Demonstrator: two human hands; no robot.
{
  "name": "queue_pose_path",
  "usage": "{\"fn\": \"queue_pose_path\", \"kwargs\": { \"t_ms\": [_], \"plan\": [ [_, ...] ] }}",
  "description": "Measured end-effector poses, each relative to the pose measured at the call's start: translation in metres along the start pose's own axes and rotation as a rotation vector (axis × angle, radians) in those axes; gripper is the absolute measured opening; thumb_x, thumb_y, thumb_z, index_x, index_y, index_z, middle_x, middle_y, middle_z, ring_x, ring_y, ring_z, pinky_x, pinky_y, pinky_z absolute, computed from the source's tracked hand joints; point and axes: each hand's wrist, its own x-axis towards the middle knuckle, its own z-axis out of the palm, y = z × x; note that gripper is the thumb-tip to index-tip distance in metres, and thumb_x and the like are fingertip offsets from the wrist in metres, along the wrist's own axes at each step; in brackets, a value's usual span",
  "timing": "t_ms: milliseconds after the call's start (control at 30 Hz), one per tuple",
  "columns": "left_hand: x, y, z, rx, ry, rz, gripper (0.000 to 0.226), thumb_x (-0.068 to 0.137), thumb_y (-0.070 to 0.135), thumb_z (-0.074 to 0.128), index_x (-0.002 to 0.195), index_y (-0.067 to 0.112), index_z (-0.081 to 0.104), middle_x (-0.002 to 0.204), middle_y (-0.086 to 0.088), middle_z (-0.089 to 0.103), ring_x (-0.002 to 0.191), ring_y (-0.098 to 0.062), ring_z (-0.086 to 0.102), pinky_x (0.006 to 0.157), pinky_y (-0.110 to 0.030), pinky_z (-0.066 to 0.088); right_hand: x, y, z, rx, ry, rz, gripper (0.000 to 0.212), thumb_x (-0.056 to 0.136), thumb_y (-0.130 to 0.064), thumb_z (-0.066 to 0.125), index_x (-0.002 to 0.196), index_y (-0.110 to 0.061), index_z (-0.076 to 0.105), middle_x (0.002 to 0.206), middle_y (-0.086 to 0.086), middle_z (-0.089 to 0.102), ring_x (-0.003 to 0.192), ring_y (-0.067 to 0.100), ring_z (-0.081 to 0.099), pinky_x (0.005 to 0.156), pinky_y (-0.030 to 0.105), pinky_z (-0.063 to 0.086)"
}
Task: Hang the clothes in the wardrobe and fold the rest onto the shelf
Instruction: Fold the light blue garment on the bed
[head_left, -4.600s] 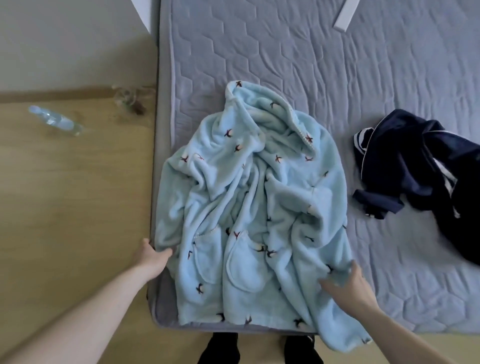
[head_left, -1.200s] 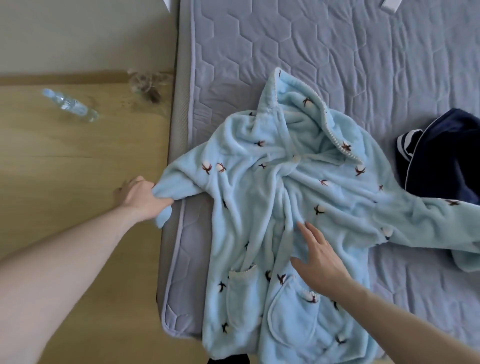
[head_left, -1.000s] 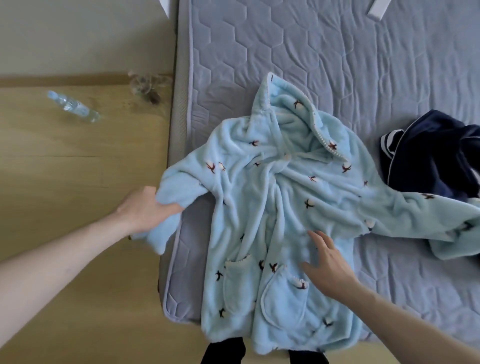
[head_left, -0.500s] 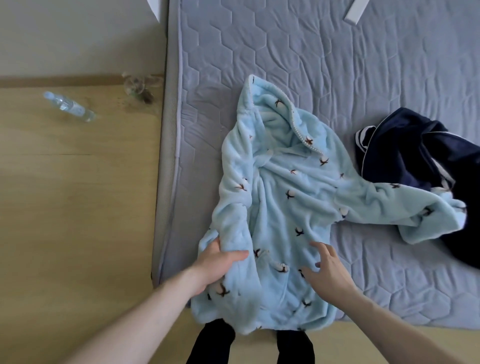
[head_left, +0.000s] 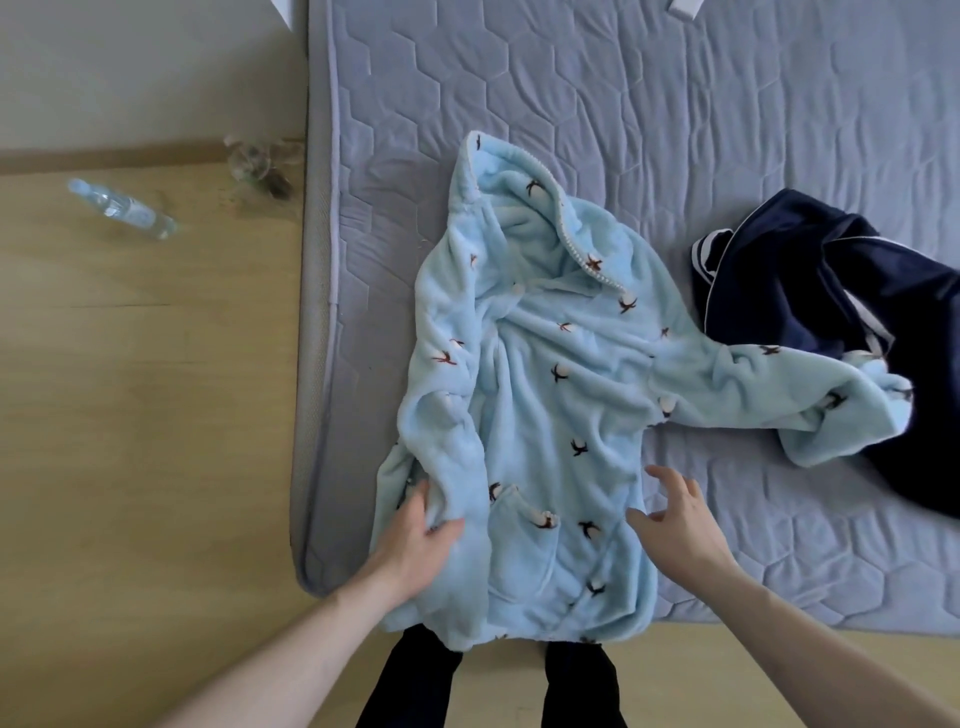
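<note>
A light blue fleece robe (head_left: 550, 415) with small dark bird prints lies on the grey quilted mattress (head_left: 675, 130), hood pointing away from me. Its left sleeve is folded inward along the body; its right sleeve stretches out over a dark navy garment (head_left: 831, 291) at the right. My left hand (head_left: 415, 540) rests on the folded left sleeve near the hem, fingers lying on the fleece. My right hand (head_left: 680, 519) hovers with spread fingers at the robe's right edge, holding nothing.
The mattress's left edge (head_left: 311, 364) meets a wooden floor. A clear plastic bottle (head_left: 122, 208) lies on the floor at the left, with some crumpled clear wrapping (head_left: 260, 161) by the wall. My dark trouser legs show at the bottom.
My left hand has carried the left sleeve from off the bed's edge inward and laid it along the robe's body. My right hand has lifted off the robe's middle toward its right edge.
</note>
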Motion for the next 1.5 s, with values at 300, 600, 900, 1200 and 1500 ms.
{"fn": "queue_pose_path", "kwargs": {
  "t_ms": [300, 600, 900, 1200, 1500],
  "plan": [
    [0.009, -0.023, -0.003, 0.562, -0.081, -0.235, 0.081, 0.088, 0.061, 0.063, 0.151, 0.023, 0.030, 0.134, 0.002, 0.062, 0.115, -0.025, 0.065, 0.085, -0.036, 0.053, 0.002, 0.007, -0.005, 0.100, 0.037, 0.009, 0.068, 0.092, -0.026, 0.065, 0.152, -0.026, 0.033, 0.154, -0.002, 0.030, 0.095, 0.015, 0.064, 0.073, 0.035, 0.049],
    [0.046, 0.050, -0.013, 1.170, -0.027, -0.180, 0.060, 0.080, 0.076, 0.042, 0.107, 0.029, 0.068, 0.112, 0.004, 0.068, 0.098, -0.020, 0.066, 0.080, -0.031, 0.051, 0.061, 0.030, -0.122, -0.118, 0.602, -0.051, 0.090, 0.081, -0.030, 0.076, 0.154, -0.017, 0.025, 0.161, 0.010, 0.026, 0.137, 0.044, 0.033, 0.107, 0.061, 0.037],
    [0.058, 0.092, -0.002, 0.963, 0.177, 0.079, 0.027, 0.087, 0.051, 0.059, 0.083, 0.024, 0.063, 0.093, 0.004, 0.067, 0.085, -0.022, 0.063, 0.067, -0.030, 0.045, 0.077, 0.027, -0.151, -0.281, 0.499, 0.024, 0.014, 0.085, -0.030, 0.062, 0.092, -0.018, 0.061, 0.092, 0.009, 0.065, 0.101, 0.039, 0.056, 0.084, 0.040, 0.034],
    [0.050, 0.097, -0.002, -0.120, 0.126, 0.028, 0.016, 0.096, 0.029, 0.065, 0.095, 0.014, 0.068, 0.090, -0.005, 0.071, 0.077, -0.020, 0.072, 0.062, -0.036, 0.058, -0.073, -0.092, -0.041, 0.058, -0.013, -0.593, 0.022, 0.077, -0.018, 0.066, 0.079, -0.026, 0.046, 0.072, -0.008, 0.055, 0.065, 0.011, 0.051, 0.058, 0.030, 0.044],
    [0.056, 0.058, -0.022, 0.088, 0.035, -0.024, 0.037, 0.080, 0.052, 0.069, 0.111, 0.032, 0.069, 0.104, 0.016, 0.071, 0.098, -0.012, 0.069, 0.092, -0.039, 0.058, -0.081, -0.086, 0.085, -0.650, -0.432, -0.417, 0.064, 0.093, -0.005, 0.057, 0.151, -0.007, 0.028, 0.147, 0.011, 0.034, 0.114, 0.034, 0.058, 0.076, 0.037, 0.039]
  ]
}}
